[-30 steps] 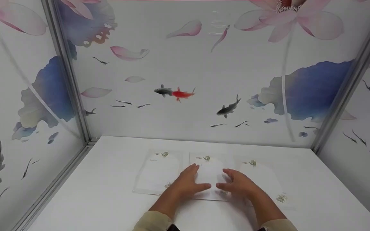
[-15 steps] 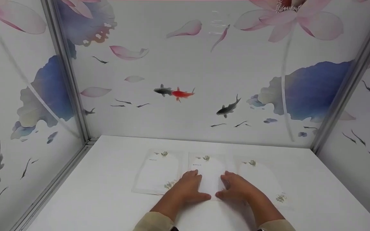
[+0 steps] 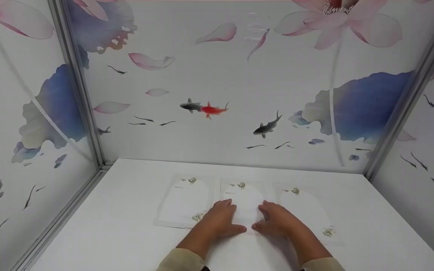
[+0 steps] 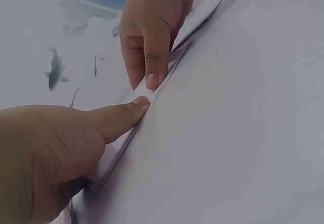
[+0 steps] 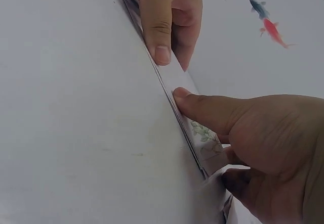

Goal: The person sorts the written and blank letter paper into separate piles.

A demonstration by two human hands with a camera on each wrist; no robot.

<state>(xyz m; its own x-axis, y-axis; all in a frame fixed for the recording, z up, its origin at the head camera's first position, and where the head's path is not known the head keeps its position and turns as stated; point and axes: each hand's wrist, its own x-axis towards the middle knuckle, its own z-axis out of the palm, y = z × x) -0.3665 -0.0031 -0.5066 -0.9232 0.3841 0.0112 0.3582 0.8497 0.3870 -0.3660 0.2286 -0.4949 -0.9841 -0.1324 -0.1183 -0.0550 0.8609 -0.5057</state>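
Note:
Three pale paper pads printed with small green plants lie in a row on the white table. Both hands are at the middle paper pad (image 3: 246,205). My left hand (image 3: 221,221) holds its left side, thumb on top close to the near edge. On the opposite side, my right hand (image 3: 277,221) grips it likewise, the thumb pointing inward. Seen from the right wrist, the pad (image 5: 206,148) has a thin layered edge, and fingers curl at its side below the thumb. The thumb tips are a short gap apart. Parts of both sides are hidden under the hands.
The left paper pad (image 3: 185,203) lies partly behind the left forearm, and the right paper pad (image 3: 309,214) beside the right hand. White panels printed with fish and lotus (image 3: 339,22) enclose the white table (image 3: 119,226), with metal posts (image 3: 79,86) at the corners.
Both hands have come down from above the middle pad, drawn slightly toward the near edge, and taken hold of its two sides. Over the last half second they hardly move.

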